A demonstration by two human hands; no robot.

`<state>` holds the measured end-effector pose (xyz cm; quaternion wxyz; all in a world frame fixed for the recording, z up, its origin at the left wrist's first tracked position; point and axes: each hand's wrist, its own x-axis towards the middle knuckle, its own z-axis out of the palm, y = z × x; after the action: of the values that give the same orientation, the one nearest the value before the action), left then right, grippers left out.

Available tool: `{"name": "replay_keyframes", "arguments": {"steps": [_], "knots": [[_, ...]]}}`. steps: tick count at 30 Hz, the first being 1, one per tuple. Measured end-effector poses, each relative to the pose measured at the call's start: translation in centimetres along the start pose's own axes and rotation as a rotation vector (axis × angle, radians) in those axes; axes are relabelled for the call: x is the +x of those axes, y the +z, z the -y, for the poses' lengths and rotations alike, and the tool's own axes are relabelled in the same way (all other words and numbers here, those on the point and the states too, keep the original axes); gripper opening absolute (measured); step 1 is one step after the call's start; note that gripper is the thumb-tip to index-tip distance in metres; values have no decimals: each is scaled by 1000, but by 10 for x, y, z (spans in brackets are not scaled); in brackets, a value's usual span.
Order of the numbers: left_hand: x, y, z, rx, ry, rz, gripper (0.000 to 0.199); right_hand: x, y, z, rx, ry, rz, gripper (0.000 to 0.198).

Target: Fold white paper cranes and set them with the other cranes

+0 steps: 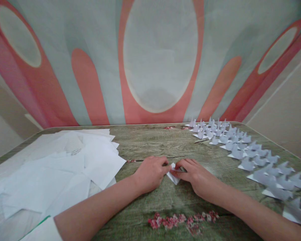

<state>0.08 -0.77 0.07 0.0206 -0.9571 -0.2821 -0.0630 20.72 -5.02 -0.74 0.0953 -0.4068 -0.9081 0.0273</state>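
A small folded piece of white paper [175,179] lies on the wood-patterned table [140,140], between my two hands. My left hand [152,172] pinches its left edge, with the fingers curled and closed. From the other side, my right hand [192,172] grips the upper right part between thumb and fingers. The fingertips hide some of the paper's folds.
A wide pile of loose white paper sheets [52,174] covers the table's left side. Several rows of white folded-paper birds [237,152] stand along the right. Pink flowers [170,221] are printed on the tabletop near me. A patterned backdrop [102,67] rises behind.
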Motion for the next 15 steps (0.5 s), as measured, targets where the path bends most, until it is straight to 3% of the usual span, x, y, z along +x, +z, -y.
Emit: {"name": "replay_keyframes", "arguments": {"steps": [9,12,15], "knots": [[0,-2,-3,43,7,19,26,-5,-18,8,-36,-3,147,47],[-1,-2,-3,40,9,21,27,-7,-16,7,33,5,133,52],[-1,-3,-4,21,12,15,28,-6,-8,6,91,45,63,46]]}}
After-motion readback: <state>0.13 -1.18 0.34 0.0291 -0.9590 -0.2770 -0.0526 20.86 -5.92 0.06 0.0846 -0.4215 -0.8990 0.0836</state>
